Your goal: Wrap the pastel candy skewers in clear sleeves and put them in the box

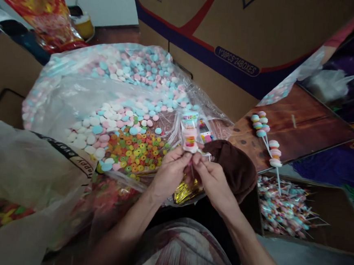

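Observation:
Both my hands meet near the middle of the view, at the base of a wrapped candy stick that stands upright in a clear printed wrapper. My left hand pinches the lower end of the wrapper. From the right, my right hand pinches the same end, its fingertips close to the left ones. Pink, white and orange pieces show through the wrapper. Just below the fingers is a gold foil bundle. Beyond my hands lie ring candies and pastel marshmallows on a clear plastic bag.
Unwrapped marshmallow sticks lie at the table's right edge. Below them, a box holds wrapped candies. A brown cloth sits beside my right hand. A large carton stands behind, with a plastic bag at left.

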### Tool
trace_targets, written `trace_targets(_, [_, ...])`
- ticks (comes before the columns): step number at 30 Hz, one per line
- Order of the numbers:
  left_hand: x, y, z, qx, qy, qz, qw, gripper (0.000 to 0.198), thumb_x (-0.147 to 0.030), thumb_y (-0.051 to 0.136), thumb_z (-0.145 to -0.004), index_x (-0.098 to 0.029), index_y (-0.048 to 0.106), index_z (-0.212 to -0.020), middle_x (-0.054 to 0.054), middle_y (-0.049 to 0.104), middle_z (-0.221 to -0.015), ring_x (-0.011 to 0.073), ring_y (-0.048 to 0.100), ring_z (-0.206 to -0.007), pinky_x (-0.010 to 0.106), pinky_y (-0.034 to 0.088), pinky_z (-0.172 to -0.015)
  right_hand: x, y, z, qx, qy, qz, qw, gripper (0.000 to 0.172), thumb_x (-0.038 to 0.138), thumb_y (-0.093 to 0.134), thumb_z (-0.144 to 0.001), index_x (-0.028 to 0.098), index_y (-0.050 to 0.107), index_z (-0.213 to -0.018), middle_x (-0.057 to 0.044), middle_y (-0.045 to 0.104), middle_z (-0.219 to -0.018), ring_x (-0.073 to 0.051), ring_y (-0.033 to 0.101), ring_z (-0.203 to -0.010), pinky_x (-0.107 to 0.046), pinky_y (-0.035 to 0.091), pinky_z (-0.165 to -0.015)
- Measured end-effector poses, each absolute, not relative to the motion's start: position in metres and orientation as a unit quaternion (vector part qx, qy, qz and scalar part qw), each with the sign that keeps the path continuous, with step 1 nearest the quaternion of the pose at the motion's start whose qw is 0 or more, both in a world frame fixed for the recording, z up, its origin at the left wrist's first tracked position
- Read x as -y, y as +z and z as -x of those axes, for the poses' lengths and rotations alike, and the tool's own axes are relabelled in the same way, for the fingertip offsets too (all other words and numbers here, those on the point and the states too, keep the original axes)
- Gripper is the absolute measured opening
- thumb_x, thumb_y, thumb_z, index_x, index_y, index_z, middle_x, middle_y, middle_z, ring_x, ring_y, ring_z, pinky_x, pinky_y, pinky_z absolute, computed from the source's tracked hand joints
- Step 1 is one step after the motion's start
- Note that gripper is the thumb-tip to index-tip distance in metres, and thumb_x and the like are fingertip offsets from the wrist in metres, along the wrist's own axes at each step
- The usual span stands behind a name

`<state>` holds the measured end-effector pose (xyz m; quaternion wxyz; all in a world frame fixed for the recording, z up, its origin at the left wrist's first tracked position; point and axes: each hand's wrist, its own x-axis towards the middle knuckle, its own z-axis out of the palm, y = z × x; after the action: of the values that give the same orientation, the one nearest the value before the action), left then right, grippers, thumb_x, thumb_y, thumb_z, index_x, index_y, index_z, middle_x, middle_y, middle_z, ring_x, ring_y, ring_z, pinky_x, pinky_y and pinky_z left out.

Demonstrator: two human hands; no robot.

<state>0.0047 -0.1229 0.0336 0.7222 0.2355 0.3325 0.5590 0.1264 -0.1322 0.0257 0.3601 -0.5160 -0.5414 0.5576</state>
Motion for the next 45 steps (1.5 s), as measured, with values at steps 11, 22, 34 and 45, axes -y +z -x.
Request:
trace_targets(11, [0.101, 0.026, 0.033, -0.416, 0.688, -0.224, 0.551, 0.020, -0.021, 0.075, -0.076, -0.017, 0.056, -0.074, -0.003, 0.048, -0.063, 0.0066, 0.040, -0.055, 0.016, 0.036, -0.051, 0.106, -0.006, -0.082, 0.820, 0.140, 0.530, 0.165, 0.021, 0.009, 0.045, -0.091, 0.019, 0.062, -0.086, -0.009, 0.062, -0.086, -0.021, 0.056, -0.079, -0.031, 0.038, -0.068])
trace_targets(22, [0.101, 0.018, -0.003, -0.397, 0.624, -0.186, 0.647, 0.018, -0.027, 0.074, -0.075, -0.014, 0.063, -0.078, -0.001, 0.053, -0.066, 0.0051, 0.045, -0.055, 0.016, 0.034, -0.049, 0.102, 0.030, -0.114, 0.408, 0.554, 0.443, 0.575, 0.023, 0.028, 0.065, -0.084, 0.021, 0.054, -0.103, 0.005, 0.059, -0.070, -0.009, 0.055, -0.052, -0.024, 0.047, -0.054])
trace_targets(34, [0.103, 0.014, -0.044, -0.430, 0.600, -0.275, 0.616, 0.018, -0.025, 0.064, -0.080, -0.021, 0.048, -0.088, -0.006, 0.052, -0.073, 0.0048, 0.039, -0.056, 0.017, 0.031, -0.052, 0.114, 0.010, -0.128, 0.381, 0.440, 0.538, 0.610, 0.014, 0.030, 0.073, -0.078, 0.017, 0.070, -0.080, -0.001, 0.070, -0.075, -0.012, 0.061, -0.064, -0.025, 0.051, -0.062])
trace_targets(45, [0.105, 0.014, -0.050, -0.452, 0.578, -0.397, 0.551, 0.013, -0.031, 0.064, -0.086, -0.019, 0.058, -0.085, -0.001, 0.057, -0.081, 0.0091, 0.047, -0.071, 0.020, 0.038, -0.064, 0.113, 0.017, -0.141, 0.405, 0.428, 0.563, 0.579, 0.016, 0.032, 0.068, -0.081, 0.016, 0.065, -0.079, 0.001, 0.061, -0.071, -0.011, 0.054, -0.064, -0.024, 0.046, -0.062])
